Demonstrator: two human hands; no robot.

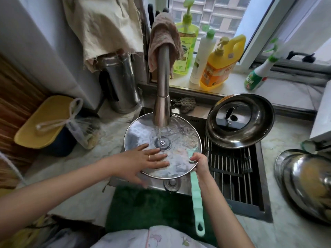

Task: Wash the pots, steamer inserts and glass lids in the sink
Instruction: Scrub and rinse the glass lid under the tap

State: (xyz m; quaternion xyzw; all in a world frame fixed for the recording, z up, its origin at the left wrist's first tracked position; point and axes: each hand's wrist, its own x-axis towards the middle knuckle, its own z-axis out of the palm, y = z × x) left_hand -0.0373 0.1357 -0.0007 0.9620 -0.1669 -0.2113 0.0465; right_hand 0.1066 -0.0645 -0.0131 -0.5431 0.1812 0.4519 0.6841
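A round glass lid (141,136) with a steel rim lies underside up over the sink, and water from the faucet (162,97) runs onto its centre. My left hand (145,161) lies flat on the lid's near part with straight fingers. My right hand (200,162) grips the lid's right rim together with a mint-green brush (196,197) whose handle hangs toward me. A steel pot (240,120) with a lid inside rests tilted on the drying rack (231,165). More steel pots or inserts (304,183) sit stacked at the right.
Detergent bottles (216,67) and a spray bottle (258,76) line the window sill. A steel canister (121,83) stands back left, and a yellow-lidded bin (46,122) with a plastic bag sits beside it. A green mat (143,208) covers the counter's front edge.
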